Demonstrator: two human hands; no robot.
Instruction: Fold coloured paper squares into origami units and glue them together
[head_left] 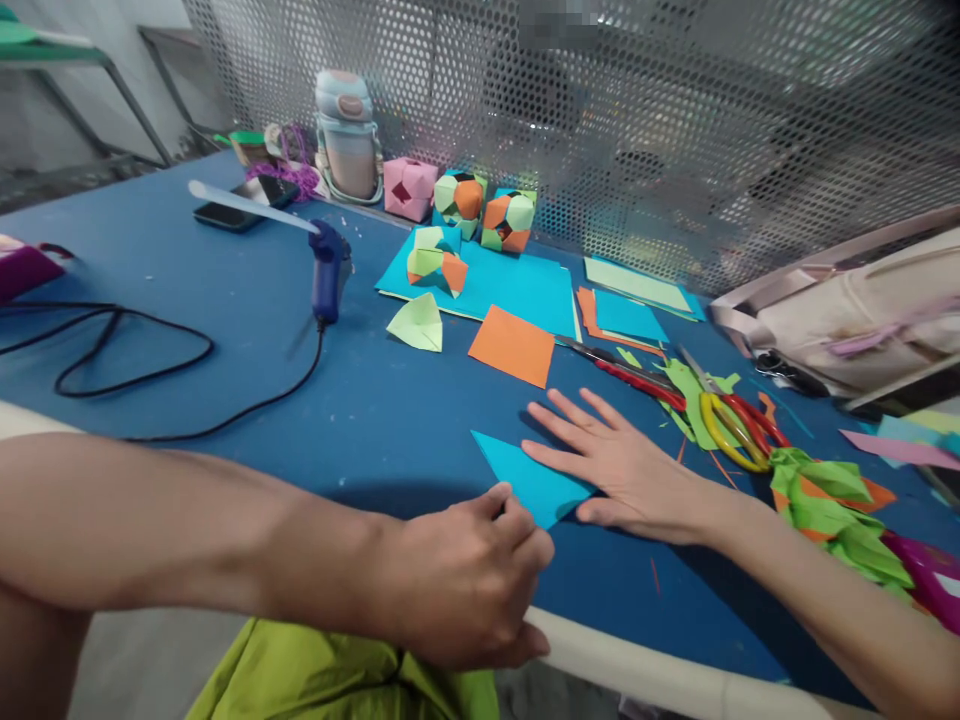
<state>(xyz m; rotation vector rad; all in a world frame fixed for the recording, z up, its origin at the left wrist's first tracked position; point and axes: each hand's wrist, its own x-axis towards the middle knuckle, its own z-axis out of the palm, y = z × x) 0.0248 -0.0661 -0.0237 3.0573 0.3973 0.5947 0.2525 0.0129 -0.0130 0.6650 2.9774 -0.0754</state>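
A blue sheet of paper (pixel 536 487), folded to a triangle, lies flat near the table's front edge. Across its right part rests my right hand (pixel 615 460), palm down with fingers spread. My left hand (pixel 480 575) is closed at the near left side of the triangle, its bent fingers touching or just over the paper. What those fingers hold, if anything, is hidden. Beyond the hands lie an orange paper square (pixel 514 345) and a folded light green paper piece (pixel 418 324). A partly joined paper shape (pixel 436 262) sits on a blue paper stack (pixel 517 285).
A blue glue gun (pixel 328 270) stands at left, its cord crossing the table. Scissors with red handles (pixel 630 378) and yellow-handled scissors (pixel 731 430) lie right among green scraps. Finished paper cubes (pixel 508 220), a pink cube (pixel 409 188) and a bottle (pixel 349 140) line the mesh panel (pixel 465 90).
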